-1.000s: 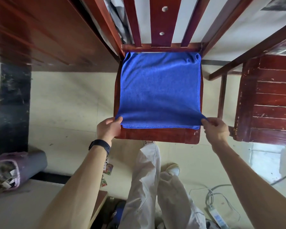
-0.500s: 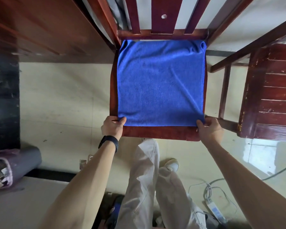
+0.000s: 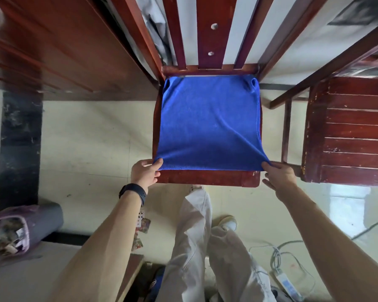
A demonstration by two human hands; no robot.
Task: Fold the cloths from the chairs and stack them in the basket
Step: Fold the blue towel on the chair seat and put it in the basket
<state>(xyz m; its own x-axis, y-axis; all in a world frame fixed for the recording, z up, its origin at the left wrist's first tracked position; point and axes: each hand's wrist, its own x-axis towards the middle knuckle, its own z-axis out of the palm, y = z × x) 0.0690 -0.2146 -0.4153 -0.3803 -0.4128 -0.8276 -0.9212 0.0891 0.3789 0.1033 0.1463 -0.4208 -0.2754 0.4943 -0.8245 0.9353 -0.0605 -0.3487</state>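
A blue cloth [image 3: 210, 125] lies spread over the seat of a wooden chair [image 3: 207, 179], its far corners bunched against the backrest. The left hand [image 3: 145, 173] pinches the near left corner and the right hand [image 3: 279, 175] pinches the near right corner, fingers [image 3: 267, 166] curled on the fabric. The near edge seems slightly lifted off the seat, with creases running from both corners. A second chair [image 3: 356, 131] stands just beside, to the right.

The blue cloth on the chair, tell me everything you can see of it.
The blue cloth is a plain, square, fuzzy towel-like piece spread over the wooden chair seat, covering most of it. Its far corners bunch slightly against the chair back. The left hand and right hand each pinch a near corner, with creases running from the right corner.
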